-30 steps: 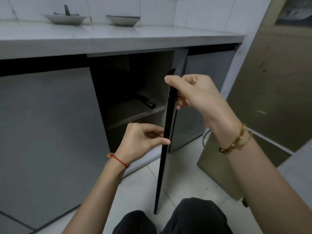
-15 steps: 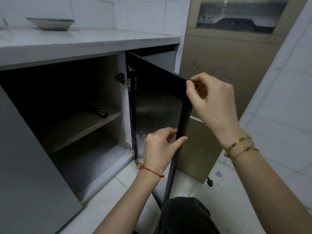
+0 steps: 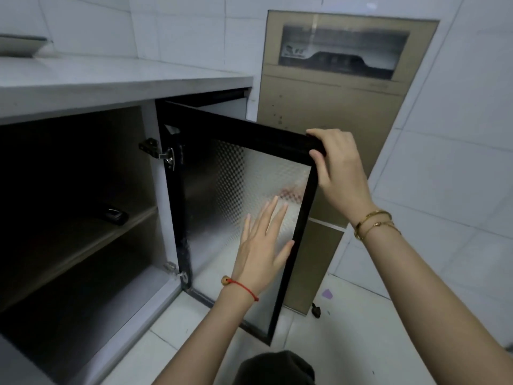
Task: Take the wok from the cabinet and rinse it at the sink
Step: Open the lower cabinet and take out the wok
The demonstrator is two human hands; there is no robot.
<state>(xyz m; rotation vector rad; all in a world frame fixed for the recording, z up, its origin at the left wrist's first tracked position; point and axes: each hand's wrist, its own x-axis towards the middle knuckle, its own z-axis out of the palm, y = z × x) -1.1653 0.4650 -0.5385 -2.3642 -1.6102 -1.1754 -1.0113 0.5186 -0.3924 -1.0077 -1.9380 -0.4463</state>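
Observation:
The cabinet (image 3: pixel 83 190) under the counter stands wide open and dark inside. Only a black handle (image 3: pixel 115 215) shows on its middle shelf; the rest of the wok is hidden in shadow. The black-framed frosted-glass cabinet door (image 3: pixel 222 173) is swung out to the right. My right hand (image 3: pixel 337 173) grips the door's top outer corner. My left hand (image 3: pixel 263 240) lies flat on the inner glass with fingers spread, holding nothing.
A grey counter (image 3: pixel 125 79) runs above the cabinet, with a dish (image 3: pixel 19 45) at its far left. A tall gold-coloured appliance (image 3: pixel 333 107) stands just behind the open door. White floor tiles lie below, and my dark-clad knee (image 3: pixel 274 368) is at the bottom.
The door has swung further open to the right. My left hand let go of the door edge and now rests flat on the glass. My right hand shifted to the top corner.

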